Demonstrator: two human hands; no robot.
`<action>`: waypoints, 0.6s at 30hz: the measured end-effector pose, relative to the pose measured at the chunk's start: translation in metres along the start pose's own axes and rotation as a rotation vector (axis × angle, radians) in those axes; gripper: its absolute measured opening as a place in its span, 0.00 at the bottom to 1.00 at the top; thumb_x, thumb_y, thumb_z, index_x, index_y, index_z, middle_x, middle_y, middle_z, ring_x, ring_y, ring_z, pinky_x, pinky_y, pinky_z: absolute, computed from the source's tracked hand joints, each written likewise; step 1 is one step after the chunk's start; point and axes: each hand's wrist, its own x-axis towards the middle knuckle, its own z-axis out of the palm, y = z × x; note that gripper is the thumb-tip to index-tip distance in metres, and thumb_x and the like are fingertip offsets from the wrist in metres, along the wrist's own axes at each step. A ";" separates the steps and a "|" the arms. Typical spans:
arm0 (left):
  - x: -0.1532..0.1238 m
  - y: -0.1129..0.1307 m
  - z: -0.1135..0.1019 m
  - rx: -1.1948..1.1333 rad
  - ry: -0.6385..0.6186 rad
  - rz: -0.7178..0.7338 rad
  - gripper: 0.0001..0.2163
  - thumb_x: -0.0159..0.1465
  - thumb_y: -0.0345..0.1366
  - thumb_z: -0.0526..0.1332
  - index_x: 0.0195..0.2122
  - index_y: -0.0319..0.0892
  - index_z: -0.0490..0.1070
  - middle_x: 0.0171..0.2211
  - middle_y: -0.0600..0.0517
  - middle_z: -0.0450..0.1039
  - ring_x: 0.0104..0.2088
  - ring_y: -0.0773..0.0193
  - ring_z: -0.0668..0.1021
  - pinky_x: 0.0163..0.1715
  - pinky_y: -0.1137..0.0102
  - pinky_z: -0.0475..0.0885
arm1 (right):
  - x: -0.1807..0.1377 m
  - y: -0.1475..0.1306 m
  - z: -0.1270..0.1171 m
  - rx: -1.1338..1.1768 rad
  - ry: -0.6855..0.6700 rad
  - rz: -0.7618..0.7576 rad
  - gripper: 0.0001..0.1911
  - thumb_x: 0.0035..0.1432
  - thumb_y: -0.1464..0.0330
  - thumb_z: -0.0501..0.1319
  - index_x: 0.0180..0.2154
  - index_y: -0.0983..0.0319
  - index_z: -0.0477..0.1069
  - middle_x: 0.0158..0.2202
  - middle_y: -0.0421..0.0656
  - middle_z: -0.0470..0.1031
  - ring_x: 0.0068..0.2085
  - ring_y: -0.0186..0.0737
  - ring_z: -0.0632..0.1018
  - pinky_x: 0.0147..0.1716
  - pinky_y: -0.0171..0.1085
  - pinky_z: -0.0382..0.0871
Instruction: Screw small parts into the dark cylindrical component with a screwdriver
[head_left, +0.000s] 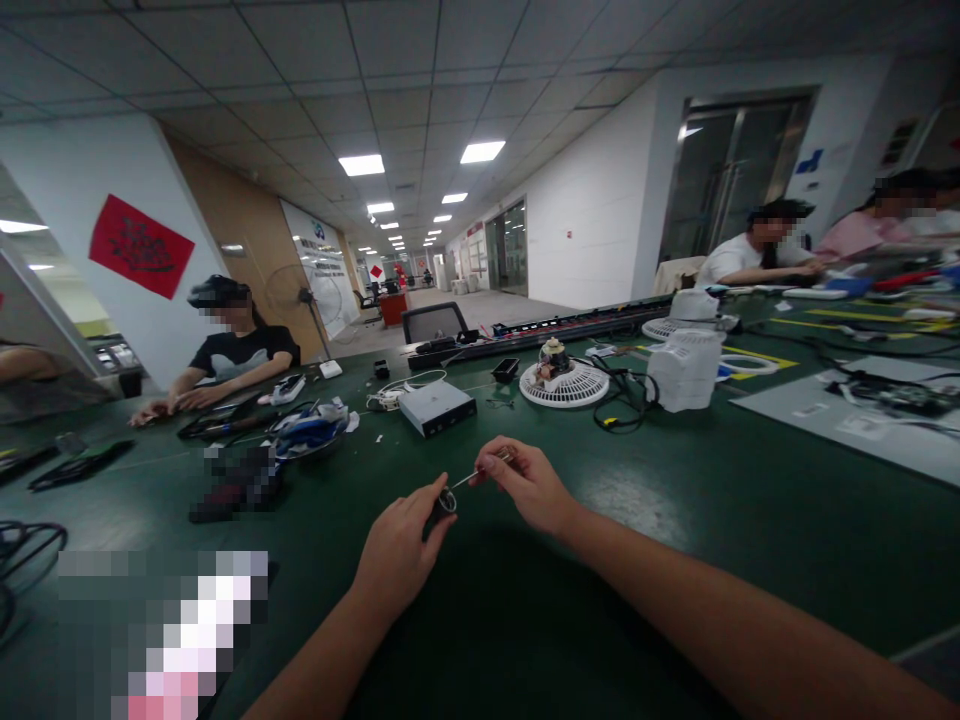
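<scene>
Between its thumb and fingers, my left hand (401, 545) grips a small dark round part (447, 501) with a pale ring at its open end. My right hand (529, 483) is closed around a thin screwdriver (471, 478), whose shaft points left and down at the round part. The tip is at or close to the ring; whether it touches I cannot tell. Both hands are just above the green tabletop (600, 610). Beyond them lies a silver box-shaped disc drive (437, 405) with a dark front.
A white fan grille with a motor (559, 375) and a white plastic housing (682, 365) stand farther back. A small black tray (506, 370) is near them. Cables and a blue bundle (307, 430) lie left. Co-workers sit at left and far right.
</scene>
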 end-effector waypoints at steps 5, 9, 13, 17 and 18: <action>-0.001 0.001 0.001 -0.048 -0.038 -0.023 0.22 0.67 0.37 0.58 0.62 0.45 0.61 0.49 0.49 0.77 0.44 0.59 0.80 0.44 0.64 0.76 | 0.002 0.004 -0.003 0.019 -0.002 0.039 0.15 0.64 0.56 0.59 0.33 0.62 0.70 0.26 0.41 0.76 0.29 0.36 0.77 0.29 0.35 0.67; -0.002 -0.001 0.004 -0.084 -0.042 -0.025 0.24 0.67 0.38 0.58 0.64 0.46 0.59 0.50 0.49 0.76 0.45 0.59 0.80 0.45 0.64 0.76 | 0.004 0.004 -0.005 0.011 0.026 0.050 0.16 0.63 0.55 0.59 0.34 0.62 0.70 0.27 0.41 0.76 0.29 0.36 0.77 0.26 0.34 0.64; -0.002 -0.003 0.003 -0.100 -0.052 -0.030 0.24 0.67 0.37 0.59 0.64 0.47 0.59 0.49 0.49 0.76 0.44 0.60 0.80 0.45 0.63 0.76 | 0.004 0.003 -0.004 0.033 -0.019 0.080 0.17 0.63 0.54 0.59 0.33 0.62 0.70 0.26 0.40 0.76 0.29 0.36 0.77 0.26 0.34 0.65; -0.001 -0.003 0.002 -0.097 -0.060 -0.049 0.24 0.66 0.37 0.60 0.64 0.48 0.59 0.49 0.49 0.76 0.44 0.59 0.80 0.44 0.63 0.76 | 0.003 0.001 -0.002 0.002 -0.016 0.074 0.16 0.62 0.54 0.60 0.34 0.62 0.70 0.28 0.41 0.76 0.30 0.36 0.77 0.27 0.34 0.66; -0.001 -0.003 0.002 -0.097 -0.063 -0.047 0.25 0.65 0.37 0.60 0.63 0.48 0.59 0.49 0.49 0.76 0.44 0.59 0.80 0.44 0.63 0.76 | 0.003 0.001 -0.002 0.001 -0.021 0.081 0.17 0.62 0.54 0.60 0.34 0.62 0.70 0.28 0.40 0.76 0.30 0.36 0.77 0.27 0.34 0.66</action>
